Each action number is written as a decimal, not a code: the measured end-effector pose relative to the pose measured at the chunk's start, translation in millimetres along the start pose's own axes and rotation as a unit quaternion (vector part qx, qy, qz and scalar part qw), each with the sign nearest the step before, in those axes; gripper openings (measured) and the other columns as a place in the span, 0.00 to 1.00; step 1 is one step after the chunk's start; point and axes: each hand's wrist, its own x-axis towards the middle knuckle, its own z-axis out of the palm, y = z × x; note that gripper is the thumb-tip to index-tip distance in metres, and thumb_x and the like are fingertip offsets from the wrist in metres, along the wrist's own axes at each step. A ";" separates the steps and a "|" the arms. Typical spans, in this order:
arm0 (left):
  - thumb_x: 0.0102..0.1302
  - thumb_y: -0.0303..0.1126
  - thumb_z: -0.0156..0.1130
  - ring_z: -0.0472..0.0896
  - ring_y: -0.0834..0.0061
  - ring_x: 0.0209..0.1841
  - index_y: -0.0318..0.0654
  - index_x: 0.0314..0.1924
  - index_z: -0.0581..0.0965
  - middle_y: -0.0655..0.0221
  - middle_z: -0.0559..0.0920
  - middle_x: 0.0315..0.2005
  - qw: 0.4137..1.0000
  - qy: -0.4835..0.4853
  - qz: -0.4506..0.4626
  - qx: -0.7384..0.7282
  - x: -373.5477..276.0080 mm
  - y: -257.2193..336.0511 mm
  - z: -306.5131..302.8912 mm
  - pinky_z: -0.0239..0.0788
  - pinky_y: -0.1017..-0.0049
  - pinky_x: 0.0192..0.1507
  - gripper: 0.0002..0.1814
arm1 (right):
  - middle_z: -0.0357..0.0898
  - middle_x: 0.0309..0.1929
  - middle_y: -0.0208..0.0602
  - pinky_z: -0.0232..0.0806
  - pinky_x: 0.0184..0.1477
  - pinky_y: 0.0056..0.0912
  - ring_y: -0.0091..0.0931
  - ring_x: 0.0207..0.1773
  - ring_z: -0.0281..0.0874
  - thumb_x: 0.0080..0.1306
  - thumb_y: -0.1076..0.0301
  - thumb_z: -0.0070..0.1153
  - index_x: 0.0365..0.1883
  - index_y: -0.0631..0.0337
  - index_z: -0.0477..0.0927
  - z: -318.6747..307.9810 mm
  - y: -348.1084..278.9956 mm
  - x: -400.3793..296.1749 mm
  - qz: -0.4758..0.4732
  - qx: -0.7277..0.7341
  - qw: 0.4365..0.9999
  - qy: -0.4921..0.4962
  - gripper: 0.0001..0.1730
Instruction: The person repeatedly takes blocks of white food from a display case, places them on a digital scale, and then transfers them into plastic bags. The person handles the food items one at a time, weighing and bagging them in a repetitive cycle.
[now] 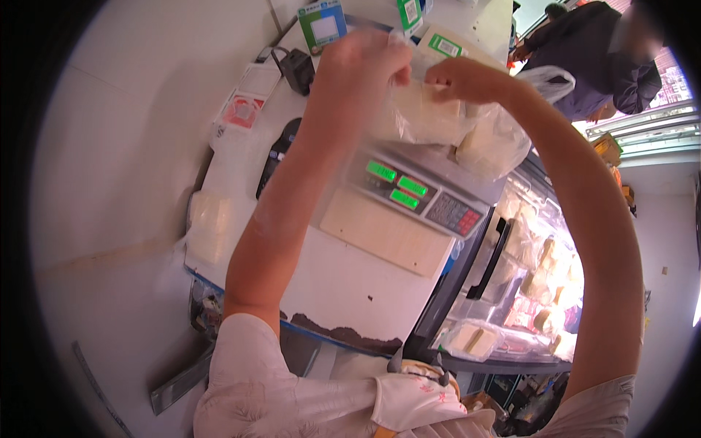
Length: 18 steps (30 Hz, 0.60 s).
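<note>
Both hands reach forward over an electronic price scale (411,191) with lit green displays. My left hand (372,57) is blurred, its fingers curled on the gathered top of a clear plastic bag. That bag holds pale blocks (427,112) and lies on the scale's metal pan. My right hand (465,82) is at the bag's other side, fingers bent against the plastic; whether it grips the plastic cannot be told. A second clear bag with a pale block (490,142) lies right of the first, below my right wrist.
A wooden board (383,230) lies before the scale. A black device (278,153), a black adapter (298,71) and a bagged pale stack (211,224) are on the left. A glass display case (526,274) with packed goods stands right. A person (586,60) in dark clothes is beyond.
</note>
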 end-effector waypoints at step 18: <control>0.71 0.48 0.69 0.78 0.83 0.49 0.36 0.50 0.83 0.74 0.85 0.43 0.965 0.217 -0.004 0.145 -48.4 44.7 -38.0 0.67 0.77 0.54 0.21 | 0.92 0.51 0.35 0.78 0.65 0.34 0.28 0.58 0.90 0.79 0.65 0.60 0.58 0.55 0.87 -79.2 -90.0 -181.7 0.059 -0.058 0.949 0.304 0.13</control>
